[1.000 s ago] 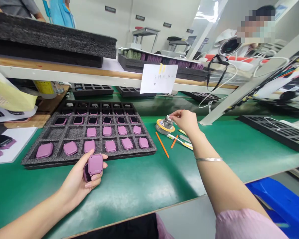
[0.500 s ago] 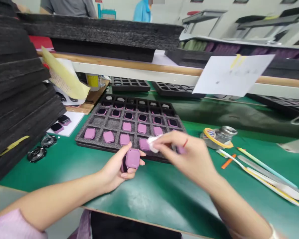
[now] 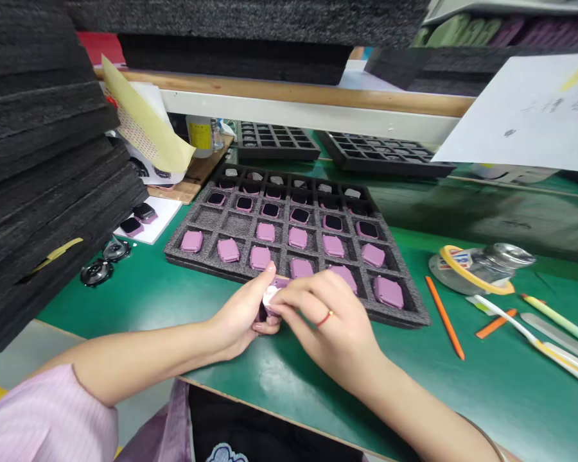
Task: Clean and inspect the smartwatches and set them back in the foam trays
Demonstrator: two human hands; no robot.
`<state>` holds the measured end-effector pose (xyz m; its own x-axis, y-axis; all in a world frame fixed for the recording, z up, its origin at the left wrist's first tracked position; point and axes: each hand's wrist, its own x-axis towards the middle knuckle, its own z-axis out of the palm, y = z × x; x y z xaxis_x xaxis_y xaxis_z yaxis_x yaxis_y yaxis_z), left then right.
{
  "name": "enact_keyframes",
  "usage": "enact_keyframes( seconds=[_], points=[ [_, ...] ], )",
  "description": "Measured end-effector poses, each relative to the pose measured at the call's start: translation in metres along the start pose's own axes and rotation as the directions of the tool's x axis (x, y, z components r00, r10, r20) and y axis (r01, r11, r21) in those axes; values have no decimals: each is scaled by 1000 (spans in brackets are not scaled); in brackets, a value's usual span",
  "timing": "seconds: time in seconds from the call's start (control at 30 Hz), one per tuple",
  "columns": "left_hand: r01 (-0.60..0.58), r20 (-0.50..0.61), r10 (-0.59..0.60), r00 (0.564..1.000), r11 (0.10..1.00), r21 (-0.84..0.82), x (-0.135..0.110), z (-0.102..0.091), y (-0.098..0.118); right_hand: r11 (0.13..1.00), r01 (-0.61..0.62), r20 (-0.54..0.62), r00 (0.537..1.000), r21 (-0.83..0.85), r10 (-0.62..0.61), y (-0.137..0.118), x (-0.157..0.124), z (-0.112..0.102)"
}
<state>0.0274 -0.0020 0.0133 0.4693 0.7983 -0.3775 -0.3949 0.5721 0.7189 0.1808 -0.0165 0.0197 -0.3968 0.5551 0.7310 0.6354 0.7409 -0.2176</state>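
Observation:
Near the front edge of a dark foam tray (image 3: 235, 223), my left hand (image 3: 236, 317) grips a pink-purple smartwatch case (image 3: 282, 282). A dark face shows behind it, mostly covered by my fingers. Between the fingertips of my right hand (image 3: 330, 314) is a small white wipe (image 3: 270, 298), pressed against the case. Pink watch cases (image 3: 297, 238) lie back up in the tray's nearer rows. Farther back in the same tray are watches (image 3: 299, 215) with their dark screens up.
Foam trays (image 3: 43, 160) are stacked high at left, beside round dark watches (image 3: 96, 273). A shelf (image 3: 308, 110) crosses above the bench, with a white paper (image 3: 515, 122) hanging from it. At right are a glass bottle (image 3: 476, 269), an orange stick (image 3: 444, 317) and a toothbrush (image 3: 530, 337).
My right hand has moved left and down from over the tray, bringing the wipe onto the case in my left hand. The view has tilted down.

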Motion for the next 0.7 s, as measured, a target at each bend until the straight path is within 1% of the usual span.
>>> enact_keyframes(
  seconds=[0.07,0.17,0.33,0.4,0.47,0.53,0.6,0.67,0.7],
  points=[
    [19,5,-19,1000,1000,8,0,0,-1,1000,5,-5,1000,-24,-5,-1,-1,1],
    [50,14,-50,999,999,17,-1,0,-2,999,-26,-59,998,-32,24,0,-1,1],
    [60,35,-61,998,998,26,-2,1,-2,999,-9,-8,1000,-44,9,-3,-3,2],
    [66,53,-68,996,997,38,-3,1,-2,997,-44,-28,999,-65,42,-2,-1,1],
    [94,95,-97,991,995,37,-3,1,-2,994,-92,-51,995,-54,89,3,2,-4],
    [132,156,-132,979,991,11,-4,1,-1,988,-147,-83,986,-44,143,11,4,-15],
    [157,203,-148,968,987,-29,-5,0,2,970,-224,-143,967,-97,210,26,2,-34],
    [175,232,-156,960,982,-65,-6,-1,4,910,-324,-216,938,-258,273,51,-8,-58],
    [181,242,-158,957,980,-79,-6,-1,5,852,-375,-235,923,-365,305,66,-15,-71]
  ],
)
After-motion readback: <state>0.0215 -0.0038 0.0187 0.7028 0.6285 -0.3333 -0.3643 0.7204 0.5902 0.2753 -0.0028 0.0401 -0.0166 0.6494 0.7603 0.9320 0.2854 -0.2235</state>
